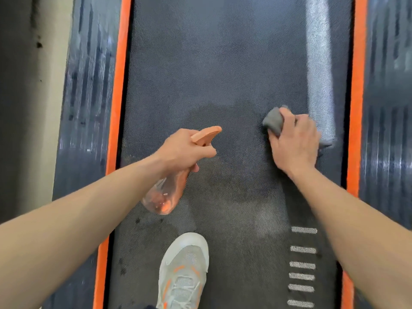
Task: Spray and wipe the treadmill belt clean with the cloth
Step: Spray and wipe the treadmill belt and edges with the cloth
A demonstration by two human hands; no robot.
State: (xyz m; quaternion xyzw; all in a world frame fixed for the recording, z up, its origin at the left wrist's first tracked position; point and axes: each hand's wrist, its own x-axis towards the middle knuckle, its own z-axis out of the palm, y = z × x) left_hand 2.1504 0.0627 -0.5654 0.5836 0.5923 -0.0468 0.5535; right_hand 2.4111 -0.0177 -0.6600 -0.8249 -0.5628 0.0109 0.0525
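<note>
The left grip (185, 148) holds a spray bottle (165, 195) above the belt (223, 63), fingers curled round its neck and one finger lying along the front under the orange head (205, 134). The nozzle points forward and to the right. The clear body hangs tilted down toward the person, with a little liquid in it.

The right grip (294, 143) presses a grey cloth (273, 121) flat on the right part of the belt. The fingers are bent over the bunched cloth, which sticks out ahead of the knuckles, and a corner shows past the hand's right side. The cloth touches the near end of a pale streak (318, 63) that runs lengthwise up the belt, close to the right orange strip (356, 85).

The two grips are apart, with dark, patchy belt between them. A pale shoe (185, 270) with orange marks stands on the belt near the bottom, below the bottle. A row of white dashes (303, 264) lies on the belt under the right forearm. A left orange strip (118, 85) and a dark side rail (84, 85) border the belt.
</note>
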